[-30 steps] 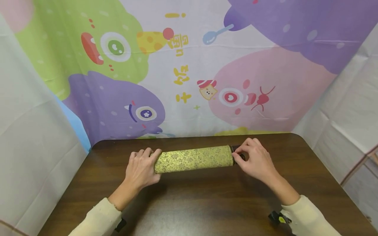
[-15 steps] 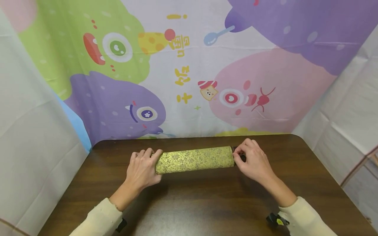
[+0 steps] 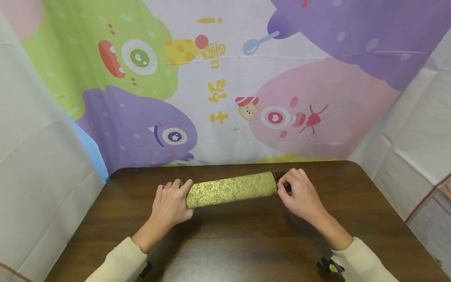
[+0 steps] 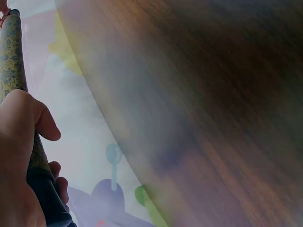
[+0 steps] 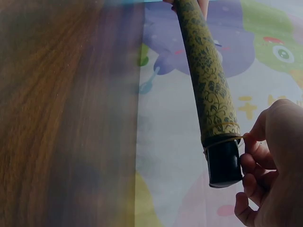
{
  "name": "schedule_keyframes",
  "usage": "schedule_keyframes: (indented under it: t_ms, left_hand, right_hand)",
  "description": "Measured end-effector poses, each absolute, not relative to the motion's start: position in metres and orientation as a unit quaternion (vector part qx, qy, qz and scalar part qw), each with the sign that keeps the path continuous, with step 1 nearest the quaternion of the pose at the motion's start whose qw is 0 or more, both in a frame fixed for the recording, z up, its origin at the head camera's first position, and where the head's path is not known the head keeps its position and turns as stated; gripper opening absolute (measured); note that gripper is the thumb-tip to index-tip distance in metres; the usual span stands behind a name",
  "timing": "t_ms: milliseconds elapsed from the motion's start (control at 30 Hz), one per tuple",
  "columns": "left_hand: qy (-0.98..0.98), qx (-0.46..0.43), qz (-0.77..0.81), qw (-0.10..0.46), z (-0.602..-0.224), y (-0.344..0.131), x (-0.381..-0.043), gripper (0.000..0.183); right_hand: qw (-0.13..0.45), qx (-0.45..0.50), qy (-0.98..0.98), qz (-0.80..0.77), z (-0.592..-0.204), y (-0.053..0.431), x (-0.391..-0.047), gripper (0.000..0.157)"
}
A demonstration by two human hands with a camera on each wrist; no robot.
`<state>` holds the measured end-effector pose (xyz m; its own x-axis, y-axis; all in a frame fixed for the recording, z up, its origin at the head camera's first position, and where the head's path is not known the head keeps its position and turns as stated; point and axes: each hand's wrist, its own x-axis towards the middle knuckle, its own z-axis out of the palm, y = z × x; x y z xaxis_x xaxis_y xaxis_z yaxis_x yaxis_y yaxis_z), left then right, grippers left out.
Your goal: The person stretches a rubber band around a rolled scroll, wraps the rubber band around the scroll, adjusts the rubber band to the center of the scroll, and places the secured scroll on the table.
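A long yellow-green floral-patterned roll [image 3: 230, 190] with dark ends is held up over the table, its right end a little higher in the head view. My left hand [image 3: 172, 203] grips its left end, fingers over the far side; a dark end part [image 4: 46, 198] emerges below that hand in the left wrist view. At the other end, my right hand [image 3: 301, 194] pinches a thin yellowish cord [image 5: 226, 141] that crosses the dark end cap [image 5: 224, 165]. The right thumb and index fingertip meet at the cord, with the other fingers curled beside the cap.
Underneath is a dark brown wooden table [image 3: 225, 246] with rounded far corners. A cartoon-printed cloth [image 3: 225, 145] hangs along its back edge. Pale cloth panels [image 3: 46, 164] stand on both sides. Dark straps show at both sleeves.
The roll's right end has tilted up slightly, and more of the dark cap shows. My right hand has shifted slightly left and down in the head view. The left hand keeps its grip.
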<state>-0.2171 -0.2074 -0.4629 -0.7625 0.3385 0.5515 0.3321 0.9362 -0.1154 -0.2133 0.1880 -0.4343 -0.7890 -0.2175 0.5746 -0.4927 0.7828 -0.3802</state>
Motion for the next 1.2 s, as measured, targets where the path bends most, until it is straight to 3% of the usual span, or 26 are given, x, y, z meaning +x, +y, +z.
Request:
schedule_keyframes:
  t_ms: [433, 1200]
  left_hand:
    - [-0.957, -0.151, -0.004, 0.249, -0.46, -0.203, -0.218, 0.054]
    - [-0.964, -0.135, -0.011, 0.229, -0.453, -0.202, -0.215, 0.054]
  right_hand:
    - [0.269, 0.22, -0.893, 0.285, -0.436, 0.184, -0.207, 0.019]
    - [0.278, 0.185, -0.881, 0.333, -0.449, 0.18, -0.199, 0.018]
